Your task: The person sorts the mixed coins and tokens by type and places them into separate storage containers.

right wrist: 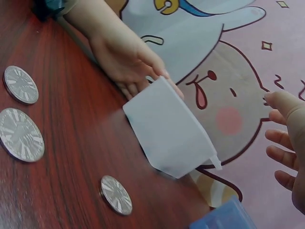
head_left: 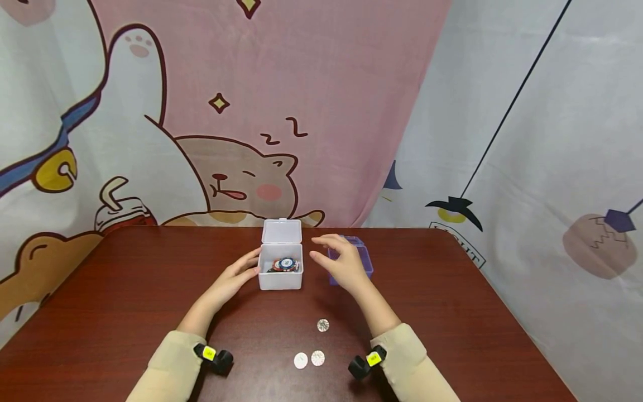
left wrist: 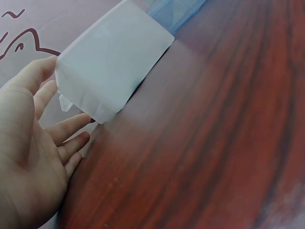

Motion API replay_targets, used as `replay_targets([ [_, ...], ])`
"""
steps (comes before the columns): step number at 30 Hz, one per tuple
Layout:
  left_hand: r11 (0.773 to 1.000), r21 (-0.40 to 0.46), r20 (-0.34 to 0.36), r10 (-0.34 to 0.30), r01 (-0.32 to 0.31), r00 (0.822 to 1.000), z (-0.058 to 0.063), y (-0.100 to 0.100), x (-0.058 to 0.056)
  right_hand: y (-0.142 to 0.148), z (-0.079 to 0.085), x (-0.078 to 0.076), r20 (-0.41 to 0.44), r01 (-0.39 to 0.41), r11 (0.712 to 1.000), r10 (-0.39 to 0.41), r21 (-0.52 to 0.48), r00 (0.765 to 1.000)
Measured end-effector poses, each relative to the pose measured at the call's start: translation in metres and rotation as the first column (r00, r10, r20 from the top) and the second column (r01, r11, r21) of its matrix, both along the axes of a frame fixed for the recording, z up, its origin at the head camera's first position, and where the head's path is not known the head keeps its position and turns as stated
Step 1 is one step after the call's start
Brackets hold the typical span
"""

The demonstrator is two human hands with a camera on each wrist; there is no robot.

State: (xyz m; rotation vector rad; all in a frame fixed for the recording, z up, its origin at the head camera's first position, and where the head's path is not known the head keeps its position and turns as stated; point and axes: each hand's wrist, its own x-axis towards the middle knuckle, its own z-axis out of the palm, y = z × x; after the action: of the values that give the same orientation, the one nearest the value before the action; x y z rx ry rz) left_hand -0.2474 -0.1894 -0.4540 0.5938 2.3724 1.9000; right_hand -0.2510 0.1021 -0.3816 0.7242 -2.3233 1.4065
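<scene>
A small white plastic box (head_left: 280,282) stands on the table with its hinged lid (head_left: 282,231) raised at the back. Round colourful chips (head_left: 285,264) lie inside it. My left hand (head_left: 235,281) is at the box's left side, fingers loosely extended and fingertips right at the wall, as the left wrist view also shows. Between the white box and a translucent blue-purple box (head_left: 368,262), my right hand (head_left: 346,268) hovers with thumb and fingers spread apart, holding nothing. It partly hides the blue-purple box. Nearer to me lie three silvery coins (head_left: 323,325), patterned on top in the right wrist view.
The brown wooden table (head_left: 150,290) ends at a cartoon-printed cloth (head_left: 351,111) hung behind it. Each sleeved forearm reaches in from the front and wears a black wrist camera (head_left: 221,362). Two of the coins (head_left: 318,358) lie close together between the forearms.
</scene>
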Motion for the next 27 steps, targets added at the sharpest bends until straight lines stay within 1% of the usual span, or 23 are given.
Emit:
replay_targets([
  [6, 1.000, -0.007, 0.011, 0.009, -0.008, 1.000, 0.001, 0.000, 0.000, 0.018, 0.000, -0.001, -0.009, 0.041, 0.997, -0.042, -0.062, 0.999],
  [12, 0.999, -0.026, 0.022, 0.023, -0.022, 0.999, -0.001, 0.000, 0.000, 0.038, 0.001, -0.003, 0.001, 0.088, 0.992, -0.088, -0.086, 0.996],
  [18, 0.999, -0.021, 0.033, 0.031, -0.031, 0.999, -0.002, 0.000, -0.001, 0.056, -0.001, -0.004, 0.022, 0.101, 0.987, -0.099, -0.122, 0.995],
  [25, 0.999, -0.020, 0.036, 0.033, -0.032, 0.999, -0.002, 0.000, -0.002, 0.069, 0.011, 0.010, 0.043, 0.079, 0.982, -0.072, -0.170, 0.996],
  [27, 0.999, -0.027, 0.025, 0.024, -0.024, 0.999, -0.001, 0.000, -0.001, 0.073, 0.010, 0.011, 0.066, 0.083, 0.980, -0.072, -0.183, 0.995],
])
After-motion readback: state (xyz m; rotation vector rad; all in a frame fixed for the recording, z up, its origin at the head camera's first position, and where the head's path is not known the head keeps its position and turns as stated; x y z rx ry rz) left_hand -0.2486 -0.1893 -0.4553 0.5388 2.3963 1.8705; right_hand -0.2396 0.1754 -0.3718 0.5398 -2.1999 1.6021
